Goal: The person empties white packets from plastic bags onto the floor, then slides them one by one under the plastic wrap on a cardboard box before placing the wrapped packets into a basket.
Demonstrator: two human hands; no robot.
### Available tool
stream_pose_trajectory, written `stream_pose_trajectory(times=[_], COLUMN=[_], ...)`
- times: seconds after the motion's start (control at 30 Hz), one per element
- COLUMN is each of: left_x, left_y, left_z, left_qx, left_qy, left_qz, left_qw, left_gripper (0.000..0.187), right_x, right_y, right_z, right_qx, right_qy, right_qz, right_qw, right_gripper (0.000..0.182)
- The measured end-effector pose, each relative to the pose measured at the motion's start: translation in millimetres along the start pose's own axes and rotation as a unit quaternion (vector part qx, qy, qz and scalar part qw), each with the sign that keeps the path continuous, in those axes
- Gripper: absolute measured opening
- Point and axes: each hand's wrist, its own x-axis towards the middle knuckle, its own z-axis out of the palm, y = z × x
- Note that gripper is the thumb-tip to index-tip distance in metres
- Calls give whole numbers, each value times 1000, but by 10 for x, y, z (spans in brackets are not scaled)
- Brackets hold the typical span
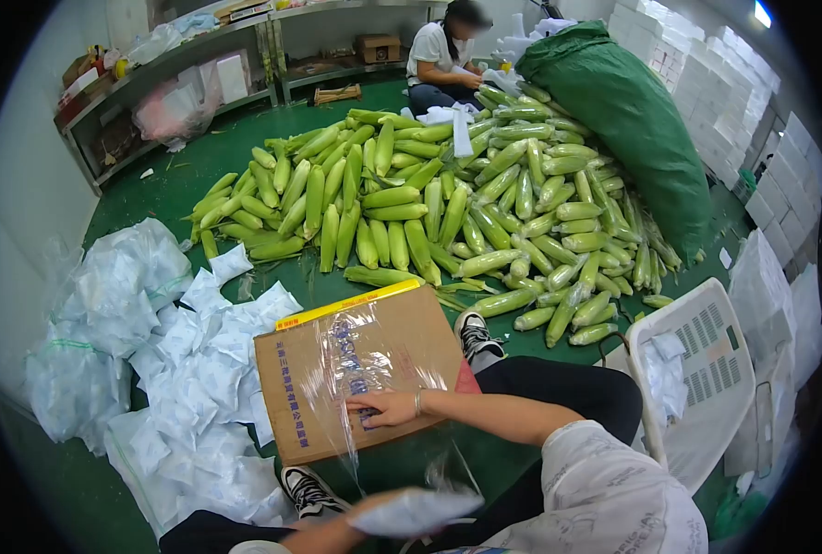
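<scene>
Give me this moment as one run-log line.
Left hand: holds white packet, blurred | Right hand: on film-covered cardboard box | Ahead: corn pile | Left of box: packet heap

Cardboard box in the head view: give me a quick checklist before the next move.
1. Right hand on the cardboard box: ok, on its plastic-covered top.
2. Clear plastic lying smooth: not ok, wrinkled.
3. White packet in the left hand: ok, though blurred.
4. That packet's seal intact: cannot tell, too blurred.
5. More packets nearby: ok, piled beside the box.
</scene>
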Motion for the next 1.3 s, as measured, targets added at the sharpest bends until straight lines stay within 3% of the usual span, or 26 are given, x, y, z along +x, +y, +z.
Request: stream_pose_trajectory(times=[0.03, 0.07, 0.17, 0.23, 0.27, 0.3, 0.33, 0.37, 0.43, 0.47, 0.5, 0.53, 0.6, 0.63, 0.7, 0.77, 0.8, 0.83, 0.93, 1.03, 1.07, 1.13, 1.2, 1.23, 1.27, 1.3], left_x=[192, 219, 330, 313, 212, 160, 290, 348, 68, 2, 9, 30, 106, 65, 18, 141, 223, 309, 406, 477, 552, 769, 1017, 1091, 1252, 1402], left_y=[-482, -450, -323, -279, -510, -891, -1260, -1495, -464, -319, 4, -327, -449, -493, -573, -701, -395, -424, -469, -574, -272, -12, 429, 671, 738, 876], left_z=[340, 449, 645, 784, 693, 511, 353, 292, 360, 406, 510, 433, 214, 67, -252, -486, -423, -361, -313, -170, -53, -83, -59, 8, 100, 152], left_qx=[126, 127, 72, 26, -414, -756, -736, -714, -642, -508, -414, -321, -47, -59, -3, -30, -246, -250, -259, -257, -320, -146, 84, 113, 197, 275], left_qy=[47, 47, 208, 306, 152, -37, -42, -45, 325, 398, 549, 596, 789, 808, 790, 715, 622, 627, 391, 121, 154, 219, 162, 153, 202, 233], left_qz=[169, 167, -27, -160, -27, 115, 170, 223, 82, 133, 93, 107, 85, 47, 102, 147, 132, 132, -11, -159, -212, -202, -207, -110, -9, 116], left_qw=[976, 977, 975, 938, 897, 643, 654, 663, 690, 752, 721, 728, 607, 584, 604, 683, 732, 726, 883, 946, 910, 943, 961, 976, 959, 926], left_gripper=[41, 41, 37, 37, 44, 51, 58, 66, 68, 68, 65, 57, 41, 37, 38, 43, 37, 37, 42, 54, 69, 94, 85, 73, 64, 49], right_x=[-28, -50, -383, -790, -990, -1124, -1132, -1038, -1043, -1048, -1031, -1000, -954, -947, -765, -811, -835, -839, -1005, -1351, -1471, -1790, -2158, -2393, -2764, -3151], right_y=[-1, -16, -517, -853, -966, -1088, -1229, -1001, -1016, -790, -729, -676, -1215, -1561, -1608, -1909, -2059, -2136, -1919, -1725, -1662, -1584, -1642, -1603, -1563, -1488], right_z=[74, 172, 407, 612, 784, 928, 1031, 1125, 897, 868, 871, 988, 1059, 1111, 1216, 1069, 1098, 1102, 1322, 1068, 979, 869, 746, 685, 611, 594], right_qx=[-39, -75, -17, 13, 23, 33, -92, -28, 75, 68, 65, 74, -85, -126, -110, -252, -305, -362, -415, -376, -346, -180, -141, -157, -85, -122], right_qy=[39, 76, 133, 99, 133, 165, 318, 475, 534, 571, 606, 596, 596, 553, 601, 592, 562, 534, 494, 506, 548, 637, 676, 690, 693, 716], right_qz=[17, 34, 70, 71, 27, -16, 84, 39, 219, 225, 233, 239, 143, 139, 17, 9, 29, 44, -55, 25, 60, 159, 202, 180, 198, 235], right_qw=[998, 994, 989, 992, 991, 986, 940, 879, 813, 786, 758, 763, 785, 812, 791, 766, 768, 763, 762, 776, 759, 732, 694, 683, 688, 646], right_gripper=[66, 69, 66, 59, 55, 50, 34, 29, 33, 34, 34, 34, 34, 35, 60, 70, 64, 59, 39, 20, 18, 17, 18, 19, 20, 19])
